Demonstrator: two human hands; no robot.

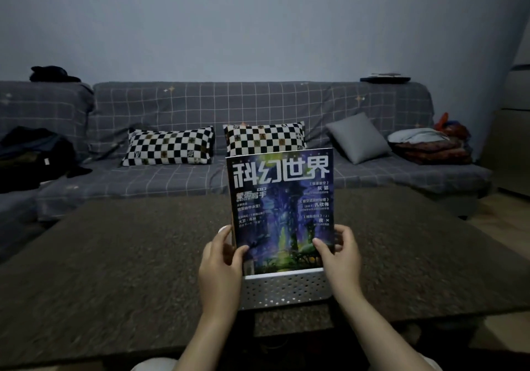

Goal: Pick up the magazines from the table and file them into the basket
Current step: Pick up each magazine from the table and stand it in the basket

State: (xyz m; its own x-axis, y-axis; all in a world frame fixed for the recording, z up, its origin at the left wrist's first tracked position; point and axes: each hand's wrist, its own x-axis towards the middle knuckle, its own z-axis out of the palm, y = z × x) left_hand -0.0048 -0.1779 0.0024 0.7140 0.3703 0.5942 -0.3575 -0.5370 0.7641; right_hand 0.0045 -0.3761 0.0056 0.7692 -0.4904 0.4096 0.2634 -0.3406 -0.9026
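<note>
Both hands are up at the centre of my feed, and each has hold of the same magazine (pixel 282 210). On my left hand (pixel 220 267) the thumb is curled over the front cover near the lower left corner while the fingers wrap behind the spine edge, one fingertip showing at 12 o'clock from the thumb. My right hand (pixel 339 256) mirrors it: thumb pressed flat on the cover at the lower right, fingers folded round the back of the outer edge. Both forearms rise from 6 o'clock and converge toward the magazine, wrists bent slightly inward.

The magazine stands upright, cover facing me, tilted a touch to the left, with large white Chinese title characters over a blue and purple scene. Its bottom edge sits down inside the basket (pixel 285 290), a white perforated metal one, whose near wall hides the lowest strip of the cover. I cannot tell whether the magazine touches the basket floor.

The basket rests on the table (pixel 114 270), a dark speckled surface, near its front edge between my wrists. Beyond the table, at 12 o'clock, runs a grey grid-patterned sofa (pixel 258 106) carrying two checkered pillows (pixel 169 146) and a plain grey cushion (pixel 357 138) toward 2 o'clock. A dark bag (pixel 34 152) lies on the sofa at 9 o'clock
</note>
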